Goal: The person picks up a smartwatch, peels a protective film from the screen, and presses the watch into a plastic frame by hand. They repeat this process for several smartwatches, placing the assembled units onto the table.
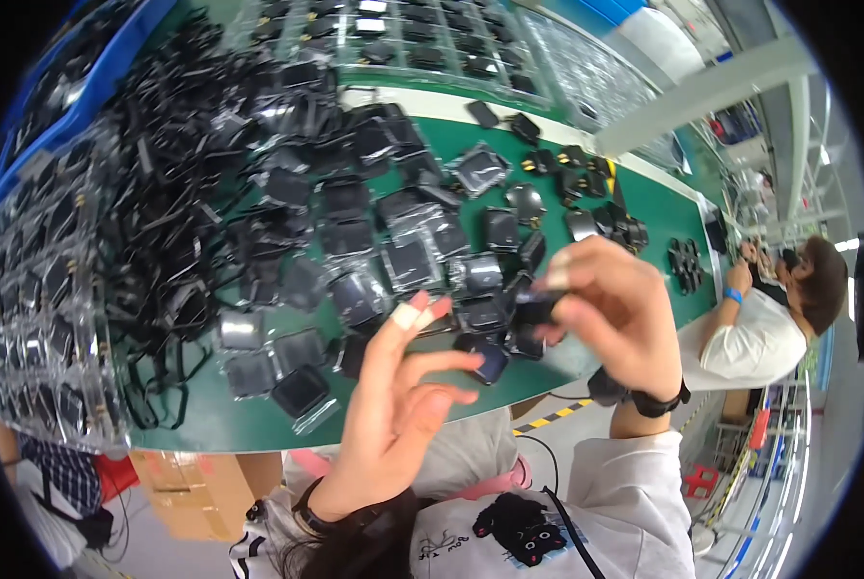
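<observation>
My left hand (393,400) hovers at the table's near edge, fingers apart and holding nothing. White tape wraps one of its fingers. Its fingertips come close to a dark, rounded-square device (487,359); whether they touch it, I cannot tell. To the right, my right hand (625,314) pinches a small black block-like piece (536,309) between thumb and fingers, blurred by motion. Beyond both hands, several black square devices in clear plastic bags (408,262) lie spread and overlapping on the green tabletop (195,425).
Black straps or cables (167,174) heap up at the left. Clear trays (41,318) of black devices line the left and far sides, beside a blue bin (51,130). Black plugs (572,174) lie far right. Another person (765,323) sits farther right. A cardboard box (186,492) stands below.
</observation>
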A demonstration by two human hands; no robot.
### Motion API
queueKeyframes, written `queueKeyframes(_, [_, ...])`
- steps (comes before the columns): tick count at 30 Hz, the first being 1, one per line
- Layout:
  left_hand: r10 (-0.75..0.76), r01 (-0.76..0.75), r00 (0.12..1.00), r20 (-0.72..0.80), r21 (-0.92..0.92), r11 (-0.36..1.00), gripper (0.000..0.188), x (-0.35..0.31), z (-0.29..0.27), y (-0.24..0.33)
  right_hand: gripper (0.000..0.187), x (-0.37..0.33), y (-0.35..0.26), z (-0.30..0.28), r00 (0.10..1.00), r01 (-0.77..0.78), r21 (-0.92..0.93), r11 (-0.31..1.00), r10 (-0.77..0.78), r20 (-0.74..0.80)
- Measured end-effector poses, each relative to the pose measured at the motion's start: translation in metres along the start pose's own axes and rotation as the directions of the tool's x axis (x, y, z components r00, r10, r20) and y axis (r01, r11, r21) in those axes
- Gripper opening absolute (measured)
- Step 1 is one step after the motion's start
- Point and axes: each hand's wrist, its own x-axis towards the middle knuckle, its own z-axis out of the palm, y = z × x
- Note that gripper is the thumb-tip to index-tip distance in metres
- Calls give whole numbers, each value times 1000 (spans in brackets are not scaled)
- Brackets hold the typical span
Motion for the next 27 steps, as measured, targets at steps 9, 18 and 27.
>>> queueKeyframes(9, [250, -220, 907, -340, 124, 968, 36, -22, -63, 32, 12, 106, -48, 100, 713, 626, -150, 765, -484, 508])
queueKeyframes(18, [241, -267, 876, -418, -4, 964, 36, -21, -81, 46, 15, 86, -57, 114, 542, 766, -12, 643, -635, 551])
queueKeyframes(27, [249, -261, 939, -236, -19, 965, 45, -22, -78, 38, 24, 79, -36, 114, 392, 822, 161, 547, -747, 537])
